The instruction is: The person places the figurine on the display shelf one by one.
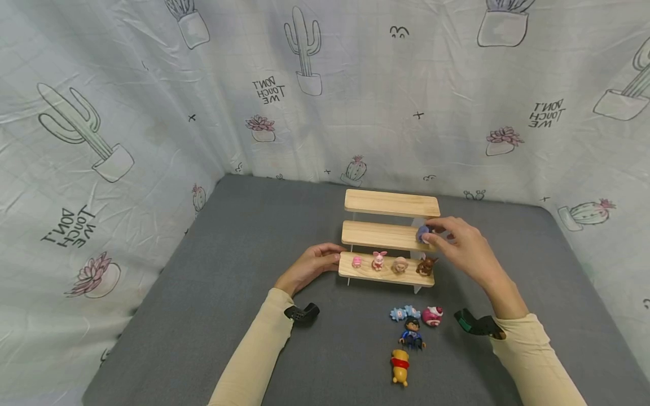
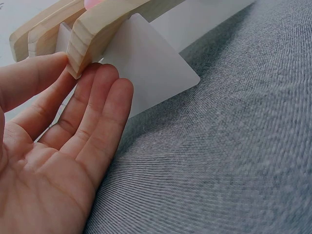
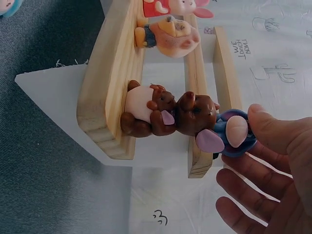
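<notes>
A three-tier wooden display stand [image 1: 388, 232] stands on the grey table. My left hand [image 1: 316, 262] pinches the left end of its lowest board [image 2: 90, 36] between thumb and fingers. At the right end of the middle board, my right hand [image 1: 459, 242] holds a small blue donkey figurine [image 3: 234, 131] between thumb and fingers. Along the lowest board are a small pink figurine [image 1: 357, 261], a pink piglet figurine [image 1: 378, 261], a pale tan figurine [image 1: 399, 265] and a brown kangaroo figurine [image 3: 146, 109]. The kangaroo partly hides the donkey in the right wrist view.
In front of the stand lie blue flower-shaped pieces [image 1: 404, 313], a magenta-and-white figurine [image 1: 432, 316], a dark-haired toy figure in blue [image 1: 412, 334] and a yellow bear figurine [image 1: 400, 366] with a red top. A cactus-print curtain [image 1: 330, 124] hangs behind the table.
</notes>
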### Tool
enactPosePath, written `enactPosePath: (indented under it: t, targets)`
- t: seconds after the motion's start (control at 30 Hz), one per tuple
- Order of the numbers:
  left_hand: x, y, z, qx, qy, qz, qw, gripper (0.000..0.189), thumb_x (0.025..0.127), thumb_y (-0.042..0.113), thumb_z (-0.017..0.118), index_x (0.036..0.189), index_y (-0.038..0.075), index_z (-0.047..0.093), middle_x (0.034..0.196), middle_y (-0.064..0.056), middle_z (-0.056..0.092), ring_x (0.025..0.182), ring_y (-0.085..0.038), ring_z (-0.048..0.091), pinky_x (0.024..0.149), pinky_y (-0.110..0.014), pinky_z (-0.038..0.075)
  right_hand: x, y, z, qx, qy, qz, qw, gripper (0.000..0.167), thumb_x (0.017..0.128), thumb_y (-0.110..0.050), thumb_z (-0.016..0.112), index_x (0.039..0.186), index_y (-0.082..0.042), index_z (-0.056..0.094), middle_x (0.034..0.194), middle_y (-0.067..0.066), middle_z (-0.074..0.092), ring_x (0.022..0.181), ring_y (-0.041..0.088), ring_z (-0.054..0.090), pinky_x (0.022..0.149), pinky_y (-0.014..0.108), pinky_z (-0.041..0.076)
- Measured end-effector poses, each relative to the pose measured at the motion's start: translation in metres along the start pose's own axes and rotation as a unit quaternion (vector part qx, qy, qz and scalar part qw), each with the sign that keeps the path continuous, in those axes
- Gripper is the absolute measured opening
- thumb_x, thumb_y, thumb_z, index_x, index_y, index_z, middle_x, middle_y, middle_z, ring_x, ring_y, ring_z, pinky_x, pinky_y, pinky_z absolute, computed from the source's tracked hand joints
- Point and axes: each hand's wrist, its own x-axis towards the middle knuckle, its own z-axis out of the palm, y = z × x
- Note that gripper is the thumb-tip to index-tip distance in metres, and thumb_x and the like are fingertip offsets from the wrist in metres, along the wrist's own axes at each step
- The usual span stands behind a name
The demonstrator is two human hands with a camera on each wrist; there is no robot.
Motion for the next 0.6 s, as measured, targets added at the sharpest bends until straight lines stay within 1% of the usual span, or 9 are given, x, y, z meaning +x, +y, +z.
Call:
enactPosePath:
  t: [0.23, 0.4, 0.6]
  targets:
    - [-0.0017, 0.0017, 0.0008, 0.001, 0.004, -0.004, 1.0000, 0.036, 0.102, 0.012, 0.057, 0.133, -0.007, 0.056, 0.126, -0.014, 0.064, 0.106, -0.015, 0.067, 0.099, -0.039, 0.056, -0.0018, -0.0029, 0.0002, 0.000, -0.016, 0.014, 0.9998, 0.039, 0.101, -0.031, 0.063, 0.132, -0.006, 0.063, 0.127, 0.018, 0.065, 0.111, 0.037, 0.062, 0.089, 0.057, 0.054]
    - [-0.0017, 0.0014, 0.0006, -0.001, 0.002, -0.004, 1.0000, 0.036, 0.102, 0.012, 0.057, 0.133, -0.007, 0.056, 0.125, -0.013, 0.064, 0.106, -0.015, 0.067, 0.098, -0.038, 0.056, -0.0026, -0.0045, 0.0001, -0.003, -0.022, 0.019, 0.9996, 0.040, 0.101, -0.032, 0.064, 0.132, -0.006, 0.063, 0.130, 0.019, 0.063, 0.113, 0.038, 0.062, 0.090, 0.057, 0.053]
    - [0.0003, -0.0007, -0.0009, -0.002, -0.001, -0.001, 1.0000, 0.036, 0.102, 0.011, 0.057, 0.133, -0.008, 0.056, 0.125, -0.013, 0.064, 0.107, -0.015, 0.067, 0.098, -0.038, 0.056, -0.0037, -0.0056, -0.0013, -0.003, -0.028, 0.030, 0.9991, 0.047, 0.099, -0.037, 0.066, 0.135, -0.008, 0.060, 0.133, 0.019, 0.061, 0.112, 0.040, 0.061, 0.090, 0.059, 0.052]
